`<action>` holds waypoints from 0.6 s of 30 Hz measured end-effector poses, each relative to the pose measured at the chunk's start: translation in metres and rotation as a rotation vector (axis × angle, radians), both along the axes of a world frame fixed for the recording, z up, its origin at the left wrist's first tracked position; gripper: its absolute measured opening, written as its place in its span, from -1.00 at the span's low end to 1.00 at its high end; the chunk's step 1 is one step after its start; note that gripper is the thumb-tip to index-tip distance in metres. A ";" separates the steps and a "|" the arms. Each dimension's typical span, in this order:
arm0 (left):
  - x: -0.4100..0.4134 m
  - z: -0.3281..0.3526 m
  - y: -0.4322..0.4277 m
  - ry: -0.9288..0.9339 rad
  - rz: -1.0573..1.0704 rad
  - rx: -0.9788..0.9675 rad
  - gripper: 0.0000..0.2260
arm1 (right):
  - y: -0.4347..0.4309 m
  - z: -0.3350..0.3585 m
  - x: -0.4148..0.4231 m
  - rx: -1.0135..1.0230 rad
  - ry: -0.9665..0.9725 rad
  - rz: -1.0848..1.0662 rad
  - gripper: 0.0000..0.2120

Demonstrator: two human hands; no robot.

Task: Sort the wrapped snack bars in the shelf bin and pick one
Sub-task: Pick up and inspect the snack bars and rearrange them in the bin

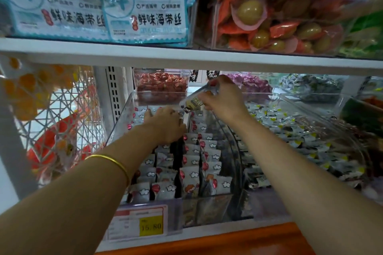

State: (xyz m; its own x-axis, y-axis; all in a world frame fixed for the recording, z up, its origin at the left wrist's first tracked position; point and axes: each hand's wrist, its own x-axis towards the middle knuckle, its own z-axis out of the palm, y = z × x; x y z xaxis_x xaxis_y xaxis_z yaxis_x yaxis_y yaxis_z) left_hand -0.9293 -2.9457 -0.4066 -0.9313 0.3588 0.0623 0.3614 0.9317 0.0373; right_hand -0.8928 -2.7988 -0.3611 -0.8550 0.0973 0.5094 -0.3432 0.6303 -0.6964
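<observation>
A clear plastic shelf bin (122, 118) holds several upright rows of wrapped snack bars (194, 163), white wrappers with red dots and cloud marks. My left hand (165, 124) reaches deep into the bin and presses down on the bars at its back left, fingers spread over them. My right hand (221, 97) hovers above the bin's far end and pinches one wrapped snack bar (194, 101), held slanting with its end pointing down-left.
A second clear bin (306, 143) of grey-and-yellow wrapped snacks stands to the right. Small tubs of red candies (161, 85) sit behind. The upper shelf board (186, 56) hangs low overhead. A price tag (138, 223) fronts the bin; a wire basket (60, 122) hangs at left.
</observation>
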 end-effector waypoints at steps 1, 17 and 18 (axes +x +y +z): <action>0.000 0.000 -0.001 0.004 -0.002 0.012 -0.61 | -0.002 0.000 -0.007 0.054 -0.008 0.002 -0.73; 0.007 -0.002 -0.014 0.004 -0.046 0.118 -0.61 | -0.033 0.003 -0.055 0.576 -0.168 0.022 -0.77; 0.011 -0.003 -0.016 -0.001 -0.031 0.128 -0.59 | -0.034 0.005 -0.056 0.593 -0.169 0.027 -0.78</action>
